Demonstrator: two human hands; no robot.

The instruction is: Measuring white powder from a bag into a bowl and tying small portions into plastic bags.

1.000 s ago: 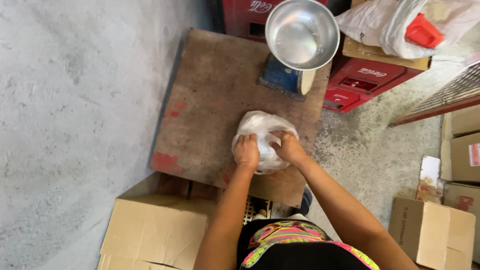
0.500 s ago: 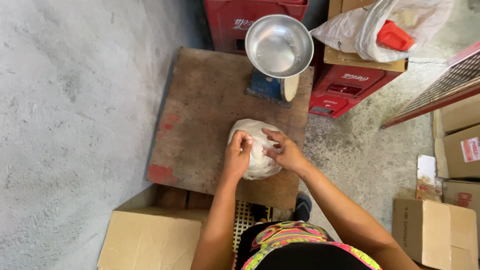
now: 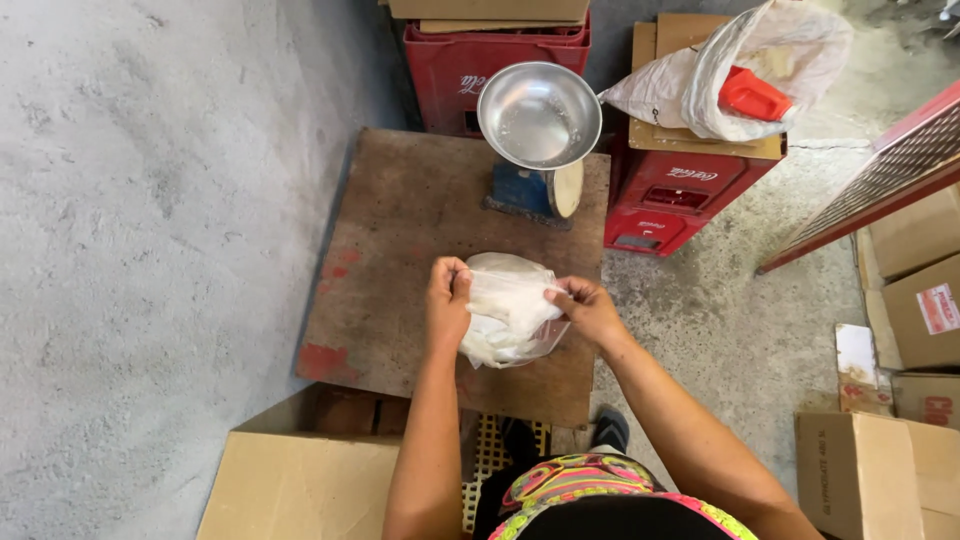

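A clear plastic bag [image 3: 510,315] filled with something white rests on a worn brown wooden board [image 3: 400,250]. My left hand [image 3: 447,300] pinches the bag's top at its left side. My right hand [image 3: 588,308] pinches the top at its right side. The plastic is pulled taut between the two hands. Behind the bag stands a blue scale [image 3: 528,190] with a round metal bowl [image 3: 539,115] on top; the bowl looks empty.
Red plastic crates [image 3: 680,190] stand behind and to the right of the board, one bearing a white sack [image 3: 760,60] with a red scoop [image 3: 752,95]. Cardboard boxes [image 3: 300,485] lie near my legs and at the right [image 3: 920,300]. A concrete wall [image 3: 150,250] runs along the left.
My hands have moved apart from the bag's middle to its two sides, stretching the plastic top between them. The camera has tilted, so the board and scale sit lower in view.
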